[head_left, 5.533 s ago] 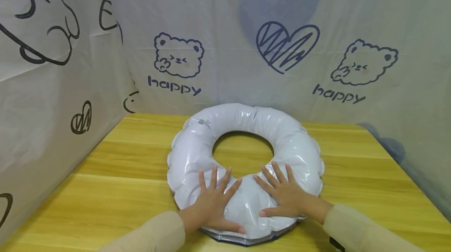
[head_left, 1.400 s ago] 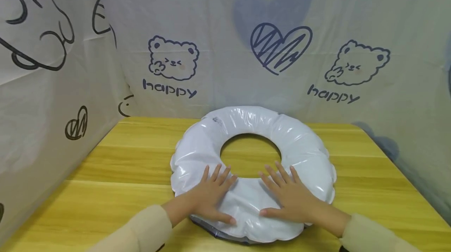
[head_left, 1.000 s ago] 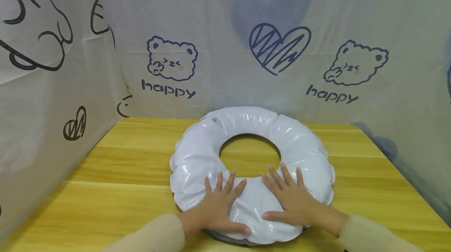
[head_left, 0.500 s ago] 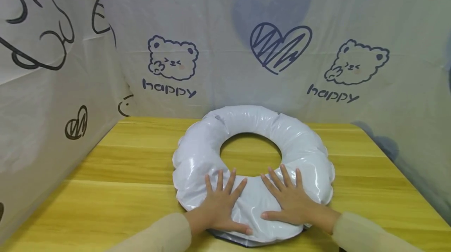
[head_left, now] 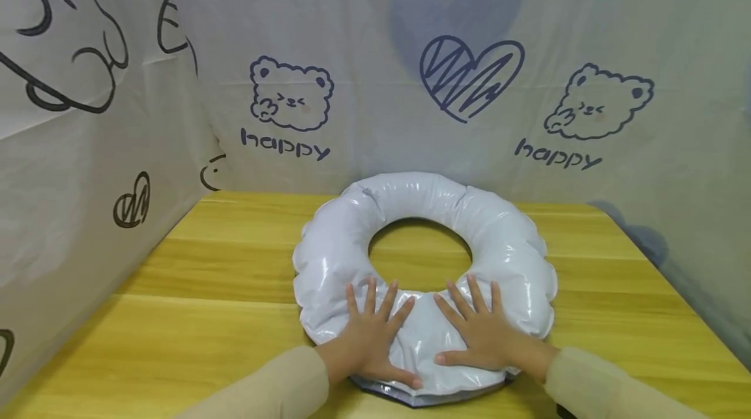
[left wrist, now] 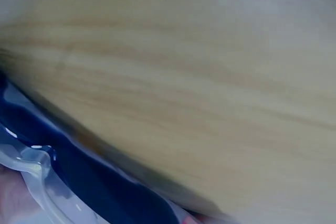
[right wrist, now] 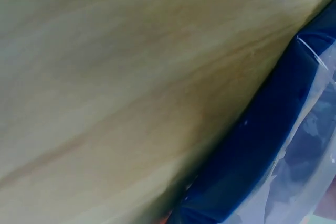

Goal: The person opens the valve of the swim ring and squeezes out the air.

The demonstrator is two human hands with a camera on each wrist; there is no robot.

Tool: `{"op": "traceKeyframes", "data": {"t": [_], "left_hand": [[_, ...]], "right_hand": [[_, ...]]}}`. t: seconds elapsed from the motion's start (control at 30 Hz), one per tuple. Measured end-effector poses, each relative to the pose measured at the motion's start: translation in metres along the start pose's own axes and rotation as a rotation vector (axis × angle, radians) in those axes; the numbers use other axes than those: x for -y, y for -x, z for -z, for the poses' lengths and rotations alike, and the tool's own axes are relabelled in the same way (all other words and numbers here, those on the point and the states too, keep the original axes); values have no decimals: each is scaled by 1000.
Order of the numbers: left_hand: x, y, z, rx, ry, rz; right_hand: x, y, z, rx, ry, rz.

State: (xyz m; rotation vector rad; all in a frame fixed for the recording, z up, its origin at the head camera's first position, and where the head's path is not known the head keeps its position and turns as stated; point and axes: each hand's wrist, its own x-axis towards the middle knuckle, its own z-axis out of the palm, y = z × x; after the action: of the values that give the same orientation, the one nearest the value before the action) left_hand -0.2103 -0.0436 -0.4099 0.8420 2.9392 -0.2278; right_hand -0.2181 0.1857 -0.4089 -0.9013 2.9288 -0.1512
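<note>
A white inflatable swim ring (head_left: 334,243) lies on the wooden table, its valve (head_left: 368,192) at the far left of the tube. On the near left part of the ring my left hand (head_left: 371,341) presses with fingers spread, thumb pointing right. My right hand (head_left: 484,334) presses the near right part, also with spread fingers, its thumb pointing left. Between the hands the vinyl is sunken and creased. Both wrist views show the ring's dark blue underside (left wrist: 100,182) along the table, and the right wrist view has the same blue side (right wrist: 257,124).
The yellow wood-grain table (head_left: 193,302) extends to both sides of the ring. A pale cloth (head_left: 364,126) printed with bears, hearts and "happy" hangs behind it, and another cloth side (head_left: 70,210) rises on the left. Something small and dark (head_left: 564,411) shows below the right sleeve.
Compared with 1.4 seconds ago, my left hand has shifted right and pressed flatter, and the near part of the ring is more sunken. The right hand has hardly moved.
</note>
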Motion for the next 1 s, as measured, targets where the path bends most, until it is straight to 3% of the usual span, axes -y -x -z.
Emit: {"op": "traceKeyframes", "data": {"t": [0.53,1.0], "left_hand": [[-4,-2,9,101,-31,30],[-10,-5,19,164,-102,63]], "right_hand": [[2,-8,9,128,-6,-59],[9,-10,10,149,163,-113]]}}
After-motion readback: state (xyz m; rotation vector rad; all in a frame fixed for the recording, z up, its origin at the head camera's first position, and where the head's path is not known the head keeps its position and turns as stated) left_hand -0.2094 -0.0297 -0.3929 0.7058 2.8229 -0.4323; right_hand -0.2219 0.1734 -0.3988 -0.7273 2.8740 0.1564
